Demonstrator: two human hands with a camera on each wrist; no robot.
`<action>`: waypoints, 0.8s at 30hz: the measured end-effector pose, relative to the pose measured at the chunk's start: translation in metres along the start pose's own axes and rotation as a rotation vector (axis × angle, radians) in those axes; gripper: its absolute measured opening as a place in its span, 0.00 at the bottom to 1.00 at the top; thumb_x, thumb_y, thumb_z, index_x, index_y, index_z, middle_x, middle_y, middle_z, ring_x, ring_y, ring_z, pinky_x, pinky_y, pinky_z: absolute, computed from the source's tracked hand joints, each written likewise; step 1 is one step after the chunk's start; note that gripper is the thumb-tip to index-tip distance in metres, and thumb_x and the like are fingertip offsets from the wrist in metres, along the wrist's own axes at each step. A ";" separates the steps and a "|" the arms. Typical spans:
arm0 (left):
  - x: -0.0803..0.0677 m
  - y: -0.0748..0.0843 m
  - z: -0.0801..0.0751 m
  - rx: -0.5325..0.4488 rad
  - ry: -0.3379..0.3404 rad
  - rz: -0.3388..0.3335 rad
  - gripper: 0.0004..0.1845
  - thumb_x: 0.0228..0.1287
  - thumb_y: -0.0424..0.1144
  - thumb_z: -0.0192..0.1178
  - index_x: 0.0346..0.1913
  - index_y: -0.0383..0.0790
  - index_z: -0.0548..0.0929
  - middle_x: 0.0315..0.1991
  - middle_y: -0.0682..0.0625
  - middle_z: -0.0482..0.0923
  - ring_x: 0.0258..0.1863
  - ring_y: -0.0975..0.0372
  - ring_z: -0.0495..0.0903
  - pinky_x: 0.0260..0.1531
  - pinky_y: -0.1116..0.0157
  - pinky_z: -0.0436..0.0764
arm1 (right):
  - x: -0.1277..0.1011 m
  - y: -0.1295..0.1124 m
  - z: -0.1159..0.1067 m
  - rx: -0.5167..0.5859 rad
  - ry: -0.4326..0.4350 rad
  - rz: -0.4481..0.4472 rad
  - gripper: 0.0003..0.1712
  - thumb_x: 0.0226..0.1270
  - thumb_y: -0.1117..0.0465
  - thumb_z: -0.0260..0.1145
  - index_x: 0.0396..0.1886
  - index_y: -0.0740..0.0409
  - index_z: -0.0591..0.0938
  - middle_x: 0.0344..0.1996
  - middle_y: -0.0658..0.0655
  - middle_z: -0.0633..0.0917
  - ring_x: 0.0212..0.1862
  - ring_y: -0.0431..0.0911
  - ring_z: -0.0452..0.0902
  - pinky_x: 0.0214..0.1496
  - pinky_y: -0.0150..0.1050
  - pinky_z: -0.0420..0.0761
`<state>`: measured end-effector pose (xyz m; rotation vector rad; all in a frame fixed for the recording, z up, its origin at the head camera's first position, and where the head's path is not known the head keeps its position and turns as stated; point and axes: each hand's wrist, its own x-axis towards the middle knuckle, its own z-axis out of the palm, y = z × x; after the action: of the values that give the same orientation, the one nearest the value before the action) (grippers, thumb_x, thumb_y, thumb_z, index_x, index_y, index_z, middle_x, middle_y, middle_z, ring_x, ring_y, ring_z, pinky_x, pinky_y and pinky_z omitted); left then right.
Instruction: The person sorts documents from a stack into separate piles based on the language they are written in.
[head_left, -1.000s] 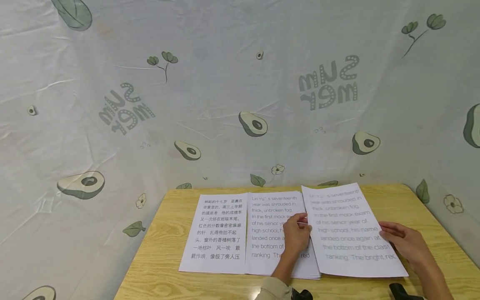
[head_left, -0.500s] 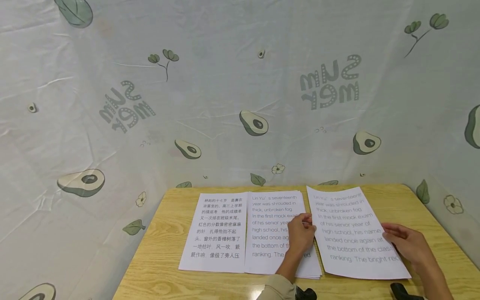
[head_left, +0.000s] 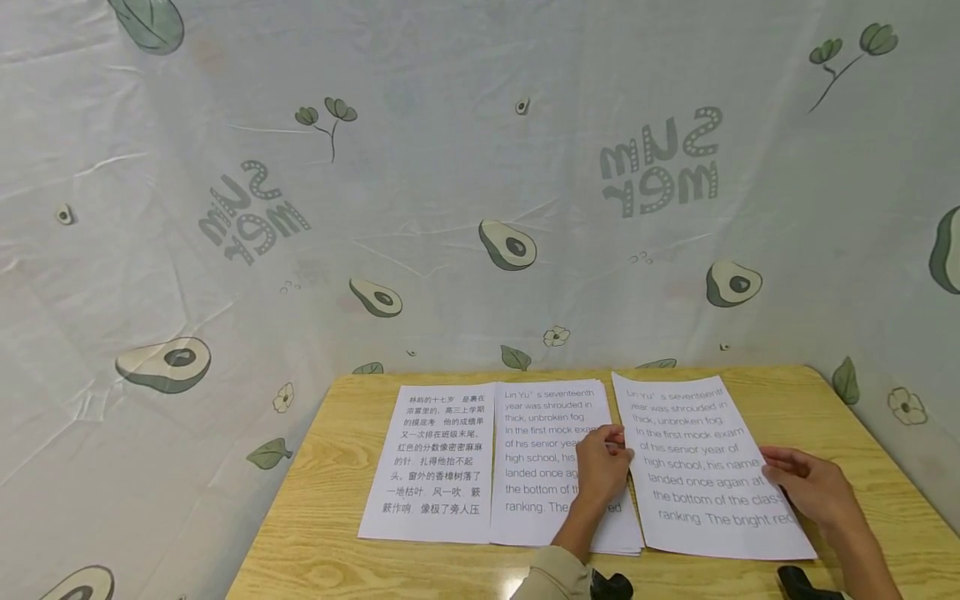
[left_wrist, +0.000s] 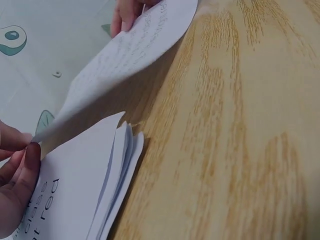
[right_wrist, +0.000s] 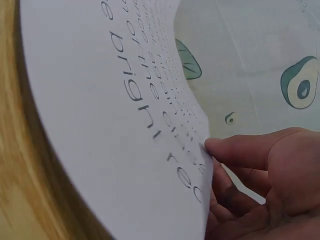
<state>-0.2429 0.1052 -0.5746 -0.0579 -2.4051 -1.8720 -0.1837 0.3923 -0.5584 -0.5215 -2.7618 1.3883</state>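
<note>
1. The loose sheet [head_left: 708,467] lies at the right of the bench [head_left: 840,417], its long axis running near to far and tilted a little, so its far end leans left toward the stack of paper [head_left: 551,433].
2. The right hand [head_left: 813,492] sits at the sheet's right edge, with the sheet stretching away to its left. In the right wrist view the thumb [right_wrist: 235,150] lies on the printed face and the fingers curl beneath, so this grip is pinched on the sheet.
3. The left hand [head_left: 600,471] is at the sheet's left edge, resting on the stack. In the left wrist view its fingertips [left_wrist: 25,150] pinch the sheet's left edge, so this grip is also closed on the sheet.
4. Each hand holds one long edge; neither is nearer than the other. Between them the sheet bows upward off the bench, clear of the wood in the left wrist view.
5. The sheet is thin, white, flexible paper printed with large grey English text. The stack is several like sheets, their edges slightly fanned at the near right corner.
6. A page of Chinese text [head_left: 435,467] lies flat, touching the stack's left edge.
7. The bench is pale wood with a strong grain and a slight sheen. Behind it hangs a creased cloth [head_left: 450,167] printed with avocados and leaves.
</note>
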 end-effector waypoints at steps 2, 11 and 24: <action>-0.001 0.001 -0.002 0.007 -0.005 -0.003 0.17 0.59 0.24 0.74 0.51 0.37 0.91 0.36 0.55 0.87 0.32 0.76 0.80 0.37 0.76 0.83 | -0.001 -0.001 -0.001 -0.060 0.019 0.003 0.28 0.81 0.57 0.63 0.67 0.76 0.78 0.45 0.66 0.91 0.35 0.37 0.82 0.40 0.38 0.81; -0.002 0.009 -0.020 0.002 0.001 0.021 0.17 0.59 0.29 0.75 0.53 0.36 0.91 0.38 0.51 0.88 0.31 0.75 0.80 0.36 0.75 0.82 | -0.010 -0.019 -0.002 -0.192 0.089 -0.004 0.31 0.81 0.50 0.63 0.66 0.74 0.79 0.61 0.78 0.83 0.60 0.74 0.80 0.48 0.55 0.77; -0.004 -0.003 -0.067 0.014 -0.016 0.004 0.17 0.62 0.31 0.75 0.55 0.36 0.91 0.40 0.51 0.89 0.33 0.73 0.80 0.39 0.74 0.82 | -0.022 -0.051 0.031 -0.065 -0.046 -0.105 0.32 0.81 0.49 0.64 0.68 0.73 0.79 0.57 0.72 0.87 0.36 0.31 0.83 0.37 0.29 0.82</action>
<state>-0.2362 0.0399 -0.5613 -0.0767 -2.4262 -1.8603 -0.1827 0.3332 -0.5346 -0.3440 -2.8329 1.3082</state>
